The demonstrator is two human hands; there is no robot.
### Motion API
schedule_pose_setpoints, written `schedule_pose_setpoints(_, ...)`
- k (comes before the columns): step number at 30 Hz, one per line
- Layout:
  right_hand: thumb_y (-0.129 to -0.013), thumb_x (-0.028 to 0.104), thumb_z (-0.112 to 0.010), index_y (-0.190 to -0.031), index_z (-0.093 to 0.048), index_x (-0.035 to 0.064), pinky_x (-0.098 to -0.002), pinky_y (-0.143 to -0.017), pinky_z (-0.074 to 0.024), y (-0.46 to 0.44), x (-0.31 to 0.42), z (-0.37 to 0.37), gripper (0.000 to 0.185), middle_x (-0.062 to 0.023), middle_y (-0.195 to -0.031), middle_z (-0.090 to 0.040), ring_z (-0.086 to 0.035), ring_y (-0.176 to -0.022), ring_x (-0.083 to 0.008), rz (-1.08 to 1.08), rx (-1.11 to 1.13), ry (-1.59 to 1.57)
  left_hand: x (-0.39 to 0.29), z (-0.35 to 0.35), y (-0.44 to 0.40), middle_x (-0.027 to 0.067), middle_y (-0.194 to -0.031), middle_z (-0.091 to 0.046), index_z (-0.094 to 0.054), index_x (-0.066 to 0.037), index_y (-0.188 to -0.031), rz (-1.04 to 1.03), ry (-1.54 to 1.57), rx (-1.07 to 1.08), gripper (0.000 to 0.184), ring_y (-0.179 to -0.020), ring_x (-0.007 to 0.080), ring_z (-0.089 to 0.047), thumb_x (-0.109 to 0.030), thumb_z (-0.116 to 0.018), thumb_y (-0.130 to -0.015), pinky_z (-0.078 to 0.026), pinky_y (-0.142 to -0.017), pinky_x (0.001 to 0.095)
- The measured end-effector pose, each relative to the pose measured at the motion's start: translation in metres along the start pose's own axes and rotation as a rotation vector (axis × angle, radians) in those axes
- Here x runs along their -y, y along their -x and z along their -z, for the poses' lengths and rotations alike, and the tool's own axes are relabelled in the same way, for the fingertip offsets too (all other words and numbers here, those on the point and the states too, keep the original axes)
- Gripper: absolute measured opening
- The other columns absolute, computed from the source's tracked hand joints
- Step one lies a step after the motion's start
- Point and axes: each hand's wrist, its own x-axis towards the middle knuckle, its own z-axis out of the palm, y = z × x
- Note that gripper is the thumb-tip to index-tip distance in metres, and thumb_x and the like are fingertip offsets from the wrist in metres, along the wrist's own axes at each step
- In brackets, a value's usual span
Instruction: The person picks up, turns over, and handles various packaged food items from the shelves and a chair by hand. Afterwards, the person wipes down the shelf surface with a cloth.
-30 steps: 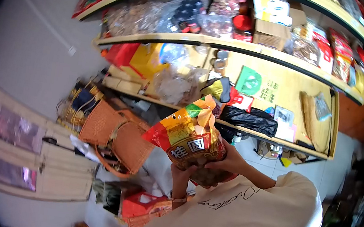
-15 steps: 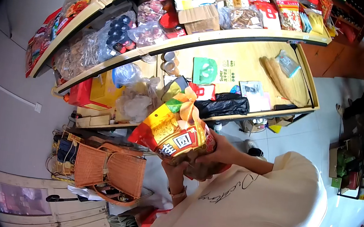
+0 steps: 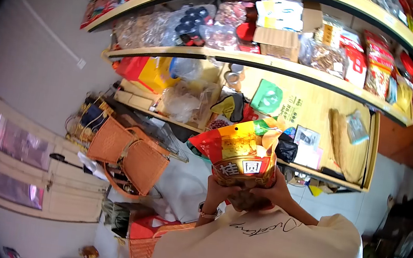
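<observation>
Bag [image 3: 245,152], red and gold, sits between the left hand [image 3: 220,191], which clasps its lower left side, and the right hand [image 3: 276,190], gripping its lower right.

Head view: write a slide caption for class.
Both hands hold a red-and-gold bag in front of crowded shelves.

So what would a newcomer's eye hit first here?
Likely the shiny red-and-yellow bag near the middle, held between the left hand and right hand. Next, the orange woven chair at left, then the wooden shelf crowded with packets across the top.
</observation>
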Motion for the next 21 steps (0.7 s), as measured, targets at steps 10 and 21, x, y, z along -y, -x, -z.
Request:
schedule_pose_setpoints(10,-0.056,0.016,-0.082,-0.119,-0.04,-0.0005,-0.0297,-0.089,-0.0403,-0.021,-0.008,-0.007,0.078,-0.0094,-0.113,-0.053,-0.051,-0.102,-0.0145,-0.073,0.099,0.083,0.008,0.005,0.013,0.0081,-0.085,-0.065,-0.062,0.004,-0.089,0.124,0.369,-0.177,0.033,-0.075,0.0122,-0.061,-0.001,-0.074,-0.059,-0.051,-0.067,0.0261)
schedule_pose_setpoints(21,-0.061,0.011,-0.079,-0.125,-0.033,0.0008,-0.029,-0.092,-0.0382,-0.042,-0.018,-0.08,0.08,-0.009,-0.117,-0.05,-0.048,-0.106,-0.0145,-0.084,0.272,-0.024,0.02,0.071,0.042,0.008,-0.085,-0.065,-0.062,0.005,-0.089,0.148,0.32,-0.293,0.031,-0.075,0.013,-0.061,0.0,-0.072,-0.06,-0.051,-0.068,0.0262)
